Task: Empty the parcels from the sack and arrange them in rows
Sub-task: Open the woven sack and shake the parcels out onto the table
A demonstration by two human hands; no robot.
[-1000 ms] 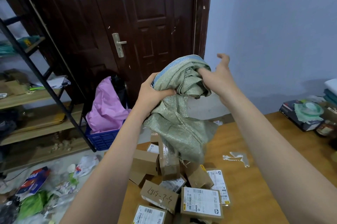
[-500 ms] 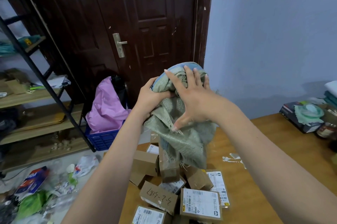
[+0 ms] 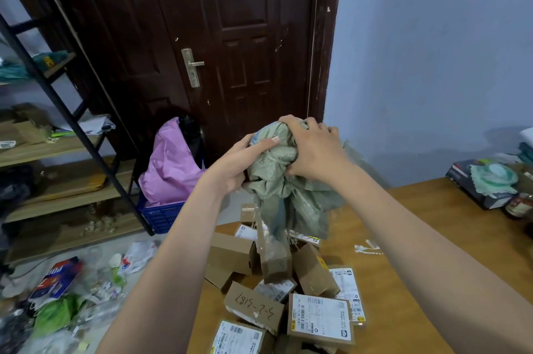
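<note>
A grey-green woven sack [image 3: 291,195] is bunched into a ball in the air above the table. My left hand [image 3: 239,163] grips its left side with the thumb across the top. My right hand [image 3: 313,149] is clamped over its top and right side. The sack's loose end hangs down onto a heap of brown cardboard parcels [image 3: 277,290] lying jumbled at the near left part of the wooden table [image 3: 432,238]. Several parcels show white shipping labels; one has handwritten numbers.
A dark wooden door [image 3: 230,51] stands behind. A pink bag in a blue crate [image 3: 164,215] sits on the floor left of the table, by a wooden shelf rack [image 3: 57,152]. Litter [image 3: 63,296] covers the floor. Boxes and tape [image 3: 490,183] crowd the table's far right.
My right hand went from open beside the sack to flat on it, and now closes over it. The sack is crumpled tighter and held slightly lower.
</note>
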